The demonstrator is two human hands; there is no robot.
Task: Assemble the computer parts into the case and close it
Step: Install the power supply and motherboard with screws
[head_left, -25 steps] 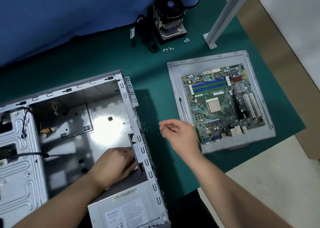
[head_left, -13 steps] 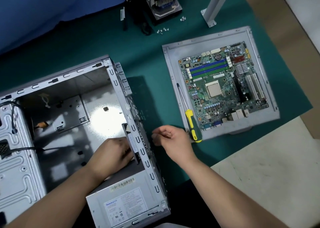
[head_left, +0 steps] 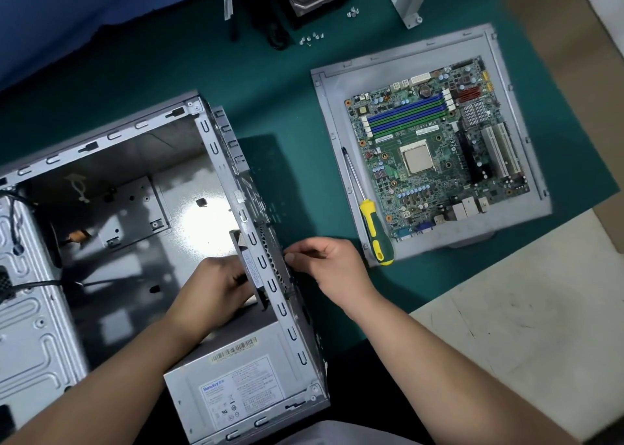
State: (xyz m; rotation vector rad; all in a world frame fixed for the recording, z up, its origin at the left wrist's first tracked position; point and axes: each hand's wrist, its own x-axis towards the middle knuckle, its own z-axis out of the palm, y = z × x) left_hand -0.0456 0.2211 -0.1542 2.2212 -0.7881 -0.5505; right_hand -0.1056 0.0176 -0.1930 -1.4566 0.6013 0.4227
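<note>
My left hand is inside the open computer case, fingers curled around a dark case fan held against the inside of the rear panel. My right hand is outside that panel, thumb and fingers pinched narrow at the grille; I think they hold a small screw, but it is too small to tell. The power supply sits in the case's lower right corner. At the right of the frame the motherboard lies on the gray side panel on the green surface, a yellow-handled screwdriver beside it. Loose screws lie at top centre.
</note>
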